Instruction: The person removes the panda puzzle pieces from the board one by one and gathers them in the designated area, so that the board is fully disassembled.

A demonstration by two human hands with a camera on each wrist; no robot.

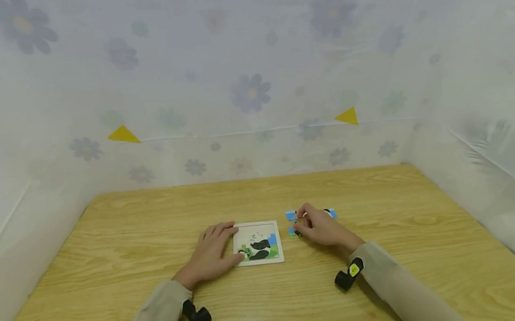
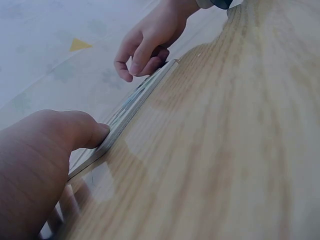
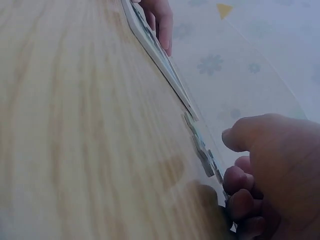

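left hand (image 1: 212, 253) lies flat w/ straight fingers on the panda puzzle board (image 1: 258, 242) at table centre, pinning its left edge; right hand (image 1: 319, 225) curls over loose puzzle pieces (image 1: 291, 215) just right of board; keep board pinned, pinch one piece cleanly, prob lift clear of the others

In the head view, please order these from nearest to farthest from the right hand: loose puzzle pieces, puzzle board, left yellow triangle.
1. Loose puzzle pieces: under the right hand.
2. Puzzle board: just left of it.
3. Left yellow triangle: far back on the wall.
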